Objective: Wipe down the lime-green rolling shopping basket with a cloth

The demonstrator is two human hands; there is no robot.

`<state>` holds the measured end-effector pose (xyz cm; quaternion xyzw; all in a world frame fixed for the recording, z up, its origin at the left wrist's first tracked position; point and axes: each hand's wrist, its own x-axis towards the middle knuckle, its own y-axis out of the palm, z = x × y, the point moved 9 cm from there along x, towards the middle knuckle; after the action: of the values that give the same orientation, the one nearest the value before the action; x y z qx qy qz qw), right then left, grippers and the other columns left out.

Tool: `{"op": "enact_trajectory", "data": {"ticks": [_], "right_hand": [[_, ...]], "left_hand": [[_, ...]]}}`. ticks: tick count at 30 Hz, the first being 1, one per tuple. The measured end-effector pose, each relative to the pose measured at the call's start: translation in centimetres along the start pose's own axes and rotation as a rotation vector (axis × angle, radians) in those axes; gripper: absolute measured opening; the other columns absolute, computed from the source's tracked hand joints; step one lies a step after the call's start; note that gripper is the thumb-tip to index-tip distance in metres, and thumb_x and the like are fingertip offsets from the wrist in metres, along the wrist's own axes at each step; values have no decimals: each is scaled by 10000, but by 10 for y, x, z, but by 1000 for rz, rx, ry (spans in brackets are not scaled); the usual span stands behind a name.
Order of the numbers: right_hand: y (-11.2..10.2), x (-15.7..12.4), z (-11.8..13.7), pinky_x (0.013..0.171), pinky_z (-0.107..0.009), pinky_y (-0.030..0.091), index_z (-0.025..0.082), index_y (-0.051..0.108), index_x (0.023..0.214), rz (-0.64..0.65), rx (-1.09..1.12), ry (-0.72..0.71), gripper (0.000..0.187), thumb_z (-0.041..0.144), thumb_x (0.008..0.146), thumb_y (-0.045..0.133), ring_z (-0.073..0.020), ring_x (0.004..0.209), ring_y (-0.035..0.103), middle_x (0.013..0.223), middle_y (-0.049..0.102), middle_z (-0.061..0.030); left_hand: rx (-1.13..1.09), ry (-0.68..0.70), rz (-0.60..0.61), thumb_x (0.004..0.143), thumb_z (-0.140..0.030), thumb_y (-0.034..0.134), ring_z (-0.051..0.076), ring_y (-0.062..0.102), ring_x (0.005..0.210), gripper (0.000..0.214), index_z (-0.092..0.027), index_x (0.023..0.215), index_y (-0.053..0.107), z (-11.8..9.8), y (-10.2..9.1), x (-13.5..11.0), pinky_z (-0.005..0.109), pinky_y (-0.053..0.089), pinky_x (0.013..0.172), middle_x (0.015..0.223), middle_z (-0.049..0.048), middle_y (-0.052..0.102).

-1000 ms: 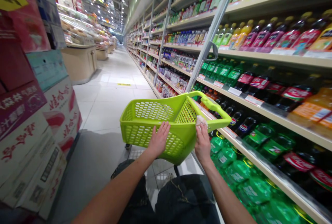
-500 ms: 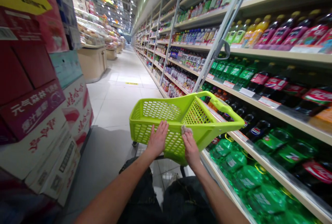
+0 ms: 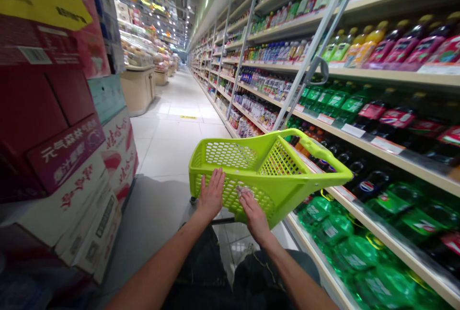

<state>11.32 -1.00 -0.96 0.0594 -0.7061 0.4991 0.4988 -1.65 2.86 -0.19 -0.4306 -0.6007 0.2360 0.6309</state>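
Observation:
A lime-green shopping cart with perforated walls stands sideways in front of me, its handle toward the drink shelves on the right. My left hand lies flat against the near side wall, fingers stretched out and pointing up. Under the fingertips of my right hand is a crumpled greyish-white cloth, pressed against the same wall. The basket's visible inside holds nothing. My knees are below, close to the cart's underside.
Drink shelves with several rows of bottles run along the right, very near the cart handle. Stacked drink cartons rise on the left. A tiled aisle stretches ahead, past a wooden display counter.
My right hand has moved the cloth down and left, from the rim onto the perforated wall. My left hand has slid slightly left along the cart. The view has shifted a little.

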Motion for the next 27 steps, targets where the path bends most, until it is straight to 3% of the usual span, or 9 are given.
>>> {"op": "enact_trajectory", "data": {"ticks": [2,7,13,18,23,27], "right_hand": [[4,3,4,1004,-417,358,226,335,1319,14,7,22,592,-35,788,343,-182,1280,267,1332,409,-80],[-1,29,2,1018,-474,317,218,323,1326,-100,-33,40,565,-8,808,344,-214,1295,227,1352,378,-92],[37,12,26,970,-374,410,208,365,1305,51,1,-40,522,16,821,325,-161,1277,276,1277,478,-82],[42,50,37,1017,-451,333,180,423,1267,-7,49,-14,462,37,837,329,-191,1296,230,1314,431,-100],[75,49,57,928,-375,445,161,539,1151,79,9,-119,339,120,872,350,-177,1247,341,1156,577,-108],[89,71,79,966,-378,406,125,543,1139,118,24,-150,332,115,873,345,-190,1277,281,1233,515,-120]], "left_hand": [[6,-15,-10,697,-70,343,209,195,1315,625,-104,1319,296,10,-1,-2,506,158,1051,1413,91,260],[17,-50,-23,681,-66,351,218,201,1313,640,-95,1317,297,23,-4,-4,512,182,1041,1415,91,256],[39,-49,-30,690,-67,348,215,206,1311,629,-94,1317,301,40,-4,-11,487,187,1047,1412,93,266],[68,-131,-23,706,-58,324,215,220,1307,627,-95,1330,270,68,-3,-14,496,164,1051,1406,115,277],[55,-181,50,710,-47,314,211,224,1306,618,-96,1325,277,90,-3,-18,482,202,1043,1405,115,281],[10,-390,127,692,-37,325,224,229,1303,627,-61,1317,274,125,-3,-28,481,257,1019,1406,144,269]]}}
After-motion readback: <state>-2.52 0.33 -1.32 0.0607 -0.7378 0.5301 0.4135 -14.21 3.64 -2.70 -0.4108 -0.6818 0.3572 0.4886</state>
